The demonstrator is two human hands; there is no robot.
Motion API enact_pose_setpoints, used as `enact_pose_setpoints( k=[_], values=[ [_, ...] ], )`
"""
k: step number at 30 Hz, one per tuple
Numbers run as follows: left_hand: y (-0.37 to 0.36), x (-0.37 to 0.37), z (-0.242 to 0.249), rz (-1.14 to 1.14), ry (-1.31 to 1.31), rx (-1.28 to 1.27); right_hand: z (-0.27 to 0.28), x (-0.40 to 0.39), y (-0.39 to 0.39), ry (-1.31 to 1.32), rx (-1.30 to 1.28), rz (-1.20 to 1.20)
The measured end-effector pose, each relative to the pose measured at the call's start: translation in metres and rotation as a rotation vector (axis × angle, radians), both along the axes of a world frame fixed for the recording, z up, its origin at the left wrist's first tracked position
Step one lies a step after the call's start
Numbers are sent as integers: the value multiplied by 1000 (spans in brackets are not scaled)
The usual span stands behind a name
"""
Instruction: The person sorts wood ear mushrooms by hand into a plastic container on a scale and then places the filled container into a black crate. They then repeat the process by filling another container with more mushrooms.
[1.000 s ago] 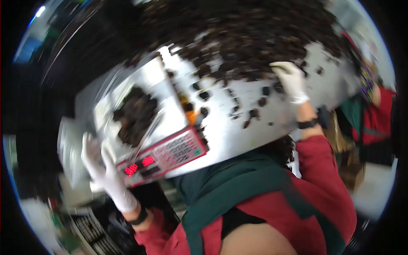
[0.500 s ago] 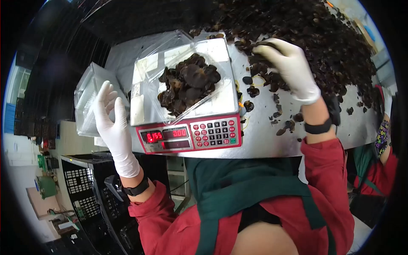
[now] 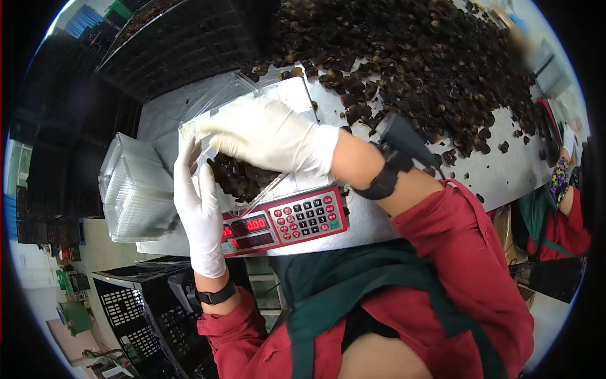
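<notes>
A clear plastic box with dark wood ear mushrooms rests on a red and white digital scale. My left hand, in a white glove, is at the box's left edge, thumb and fingers around it. Over the box reaches my gloved right hand, its bent fingers together beside my left fingertips. Whatever is under those right fingers is hidden. Part of the display shows red digits, with 0.00 readable; my left hand covers the rest.
Stacked clear plastic boxes stand left of the scale. A large heap of wood ear mushrooms covers the back right of the metal table. Behind the scale is a black crate. Another person's sleeve shows at far right.
My right hand has moved left from the mushroom heap to above the box. My left hand has come right, from beside the scale to the box's edge. The view has shifted slightly.
</notes>
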State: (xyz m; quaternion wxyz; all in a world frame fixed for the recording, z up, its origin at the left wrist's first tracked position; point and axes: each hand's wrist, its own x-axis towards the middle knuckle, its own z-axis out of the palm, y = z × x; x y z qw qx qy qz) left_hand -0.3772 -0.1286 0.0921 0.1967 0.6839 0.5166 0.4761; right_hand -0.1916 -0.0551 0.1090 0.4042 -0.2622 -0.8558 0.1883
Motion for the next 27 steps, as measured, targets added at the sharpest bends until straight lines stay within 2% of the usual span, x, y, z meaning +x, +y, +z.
enact_pose_setpoints(
  k=[3, 5, 7, 9, 11, 13, 16, 19, 20, 21, 25, 27],
  values=[
    [4, 4, -2, -8, 71, 27, 4, 32, 0, 228, 35, -116],
    [3, 7, -1, -7, 95, 15, 6, 64, -3, 254, -235, -94],
    [3, 13, 1, 15, 271, 67, 5, 101, -11, 296, -247, -160],
    [3, 21, 6, -23, 307, 91, 3, 146, -27, 262, -333, -282],
    [4, 28, 12, -75, 463, 116, -15, 198, -43, 377, -341, -394],
    [2, 37, 18, -152, 599, 66, -17, 247, -74, 340, -416, -666],
    [3, 36, 14, -182, 618, 24, -39, 310, -115, 457, -497, -916],
    [5, 28, 9, -195, 579, -35, -65, 334, -156, 385, -547, -1093],
    [6, 27, 9, -210, 584, -37, -79, 335, -164, 331, -474, -1086],
    [7, 26, 9, -223, 590, -40, -90, 336, -173, 137, -555, -1203],
    [6, 28, 9, -200, 621, -57, -128, 319, -180, -141, -305, -1116],
    [0, 32, 10, -121, 563, 21, -132, 317, -173, -321, -266, -1102]
  ],
)
